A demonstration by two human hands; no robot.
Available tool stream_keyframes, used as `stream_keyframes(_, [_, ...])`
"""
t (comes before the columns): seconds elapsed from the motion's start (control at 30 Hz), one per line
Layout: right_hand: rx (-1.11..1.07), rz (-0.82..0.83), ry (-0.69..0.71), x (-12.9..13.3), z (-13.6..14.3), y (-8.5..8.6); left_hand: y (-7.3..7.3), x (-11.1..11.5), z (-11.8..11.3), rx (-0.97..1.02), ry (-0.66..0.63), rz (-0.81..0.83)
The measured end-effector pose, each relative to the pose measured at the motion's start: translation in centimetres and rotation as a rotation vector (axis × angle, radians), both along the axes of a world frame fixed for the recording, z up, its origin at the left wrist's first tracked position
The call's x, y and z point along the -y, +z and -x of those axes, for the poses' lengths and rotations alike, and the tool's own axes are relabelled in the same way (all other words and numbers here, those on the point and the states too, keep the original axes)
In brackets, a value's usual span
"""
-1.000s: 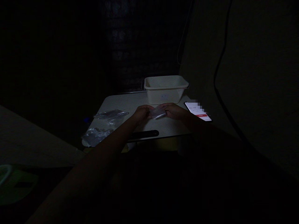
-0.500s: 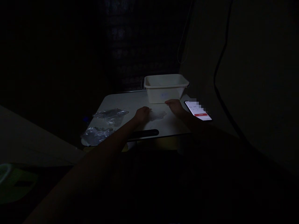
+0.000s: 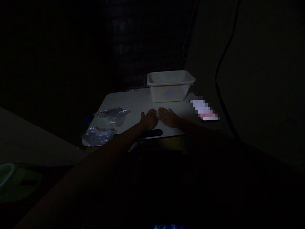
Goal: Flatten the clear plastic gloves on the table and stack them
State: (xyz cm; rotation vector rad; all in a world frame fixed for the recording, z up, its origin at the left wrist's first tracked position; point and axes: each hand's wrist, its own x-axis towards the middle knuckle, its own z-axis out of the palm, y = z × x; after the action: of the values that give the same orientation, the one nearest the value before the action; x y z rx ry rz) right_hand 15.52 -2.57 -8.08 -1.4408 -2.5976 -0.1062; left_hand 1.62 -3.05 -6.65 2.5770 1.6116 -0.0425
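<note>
Since half a second ago, the right hand (image 3: 169,118) has moved in from near the bin to lie just beside the left hand (image 3: 149,120), and most of the clear sheet (image 3: 157,117), which then lay bare between them, is covered. The left fingers (image 3: 150,112) are straight and point away from the body, with one finger spread apart on the outer side; the right fingers (image 3: 162,111) are likewise stretched out, flat and somewhat spread, angled toward the left. Neither hand is curled into a grip. Only a small pale bit of the sheet shows in the narrow gap between the hands, on the table (image 3: 136,100); how it lies under them is hidden. Just in front of the hands, toward the body, is a dark slot (image 3: 154,132) by the table's near edge, its left end partly covered by the left forearm. Beyond the hands, near the far edge, stands the white bin (image 3: 170,93), upright and open at the top, with a faint bluish mark on its front. To the left lie two crumpled clear plastics, the far plastic (image 3: 115,115) and the near plastic (image 3: 98,135), the latter at the table's corner. To the right is the lit phone (image 3: 205,109), its screen blurred out. Farther off are a black cord (image 3: 221,62) and, low on the left, a green basket (image 3: 21,184).
</note>
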Motion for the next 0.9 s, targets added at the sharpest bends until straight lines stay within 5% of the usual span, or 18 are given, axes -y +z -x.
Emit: stream_keyframes(0.9, [-0.015, -0.003, 0.013, 0.21, 0.71, 0.17, 0.34, 0.54, -0.61, -0.043, -0.069, -0.029])
